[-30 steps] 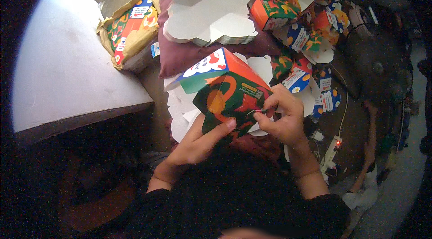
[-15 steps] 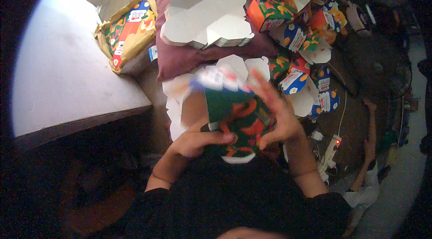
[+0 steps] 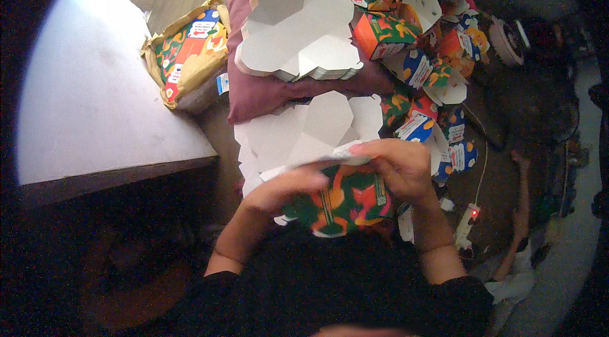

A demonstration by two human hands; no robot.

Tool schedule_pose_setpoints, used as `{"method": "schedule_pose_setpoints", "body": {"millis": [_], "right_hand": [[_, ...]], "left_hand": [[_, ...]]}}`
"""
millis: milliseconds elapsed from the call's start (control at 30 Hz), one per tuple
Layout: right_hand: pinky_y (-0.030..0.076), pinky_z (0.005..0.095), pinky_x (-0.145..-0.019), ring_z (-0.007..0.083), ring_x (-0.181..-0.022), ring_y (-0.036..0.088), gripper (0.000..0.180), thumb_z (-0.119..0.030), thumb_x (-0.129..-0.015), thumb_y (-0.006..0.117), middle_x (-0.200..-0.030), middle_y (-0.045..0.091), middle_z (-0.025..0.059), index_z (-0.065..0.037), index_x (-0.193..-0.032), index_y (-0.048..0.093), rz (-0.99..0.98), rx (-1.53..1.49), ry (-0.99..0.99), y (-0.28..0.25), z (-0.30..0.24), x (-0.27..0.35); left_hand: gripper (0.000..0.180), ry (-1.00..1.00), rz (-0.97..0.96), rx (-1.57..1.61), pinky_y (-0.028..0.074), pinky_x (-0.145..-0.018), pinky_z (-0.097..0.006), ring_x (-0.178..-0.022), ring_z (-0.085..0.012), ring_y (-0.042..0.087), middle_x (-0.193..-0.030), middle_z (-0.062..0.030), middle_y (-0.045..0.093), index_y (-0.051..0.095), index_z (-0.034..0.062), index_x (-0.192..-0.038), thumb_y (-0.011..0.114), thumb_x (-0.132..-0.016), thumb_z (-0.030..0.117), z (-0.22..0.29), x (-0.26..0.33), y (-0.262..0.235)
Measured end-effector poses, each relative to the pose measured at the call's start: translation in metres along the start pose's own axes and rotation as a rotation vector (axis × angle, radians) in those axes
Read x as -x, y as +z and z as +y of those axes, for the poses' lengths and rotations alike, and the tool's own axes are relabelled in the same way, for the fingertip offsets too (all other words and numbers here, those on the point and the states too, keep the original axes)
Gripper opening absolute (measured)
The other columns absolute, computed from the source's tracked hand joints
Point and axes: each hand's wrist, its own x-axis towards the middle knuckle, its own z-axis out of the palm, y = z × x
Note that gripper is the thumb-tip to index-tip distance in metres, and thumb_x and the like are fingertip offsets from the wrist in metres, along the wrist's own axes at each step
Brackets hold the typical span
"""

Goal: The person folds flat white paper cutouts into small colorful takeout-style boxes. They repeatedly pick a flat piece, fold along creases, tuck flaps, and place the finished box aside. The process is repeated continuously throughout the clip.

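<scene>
Both hands hold a colourful printed cardboard box (image 3: pixel 339 204), green with orange and red shapes, just above my lap. My left hand (image 3: pixel 285 188) grips its left side and my right hand (image 3: pixel 396 169) closes over its top right edge, where a white flap (image 3: pixel 317 156) folds over. Under the hands lies a loose stack of flat white box blanks (image 3: pixel 304 124). A second stack of white blanks (image 3: pixel 295 42) rests on a maroon cushion (image 3: pixel 254 92) further away.
Several folded colourful boxes (image 3: pixel 412 45) are heaped at the upper right. An open yellow-brown bag of printed blanks (image 3: pixel 187 58) sits at the upper left beside a pale tabletop (image 3: pixel 95 96). A small device with a red light (image 3: pixel 469 216) and cables lies at the right.
The box has been turned and brought lower toward my lap; its printed side now faces me and my right hand has shifted onto its top edge.
</scene>
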Motion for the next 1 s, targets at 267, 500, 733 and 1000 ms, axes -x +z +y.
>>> {"method": "schedule_pose_setpoints", "body": {"millis": [267,500,733,1000], "right_hand": [[0.052,0.0306,-0.063,0.0236,-0.075,0.066,0.026,-0.003,-0.075,0.062,-0.09,0.066,0.0131,-0.005,-0.101,0.067,0.124,0.054,-0.145,0.001,0.004,-0.005],[0.053,0.032,-0.062,0.0257,-0.076,0.067,0.022,-0.006,-0.067,0.066,-0.092,0.066,0.0144,-0.008,-0.089,0.069,-0.012,-0.013,-0.252,-0.017,0.012,-0.003],[0.054,0.0318,-0.063,0.026,-0.076,0.067,0.02,0.0,-0.069,0.064,-0.093,0.066,0.015,-0.007,-0.087,0.068,0.021,-0.063,-0.198,-0.007,0.013,0.004],[0.053,0.0309,-0.072,0.0273,-0.089,0.065,0.028,0.001,-0.073,0.06,-0.104,0.064,0.0154,-0.008,-0.099,0.067,0.013,0.121,-0.073,-0.001,0.002,0.009]], "left_hand": [[0.049,0.129,0.273,0.154,0.045,-0.092,-0.036,-0.103,-0.0214,0.058,-0.114,-0.0111,0.058,0.048,-0.0001,-0.123,0.066,-0.079,0.011,-0.008,-0.002,0.012],[0.046,0.062,0.107,0.154,0.047,-0.089,-0.031,-0.101,-0.0178,0.058,-0.113,-0.0097,0.058,0.046,-0.0011,-0.123,0.064,-0.083,0.013,-0.003,0.002,0.021],[0.049,0.103,0.122,0.163,0.048,-0.088,-0.035,-0.098,-0.0215,0.061,-0.11,-0.0118,0.06,0.049,-0.0017,-0.121,0.066,-0.075,0.007,-0.006,0.001,0.021],[0.051,0.16,0.086,0.222,0.044,-0.093,-0.033,-0.108,-0.0189,0.054,-0.118,-0.0103,0.054,0.041,0.0001,-0.127,0.062,-0.08,0.003,-0.007,-0.005,0.013]]}}
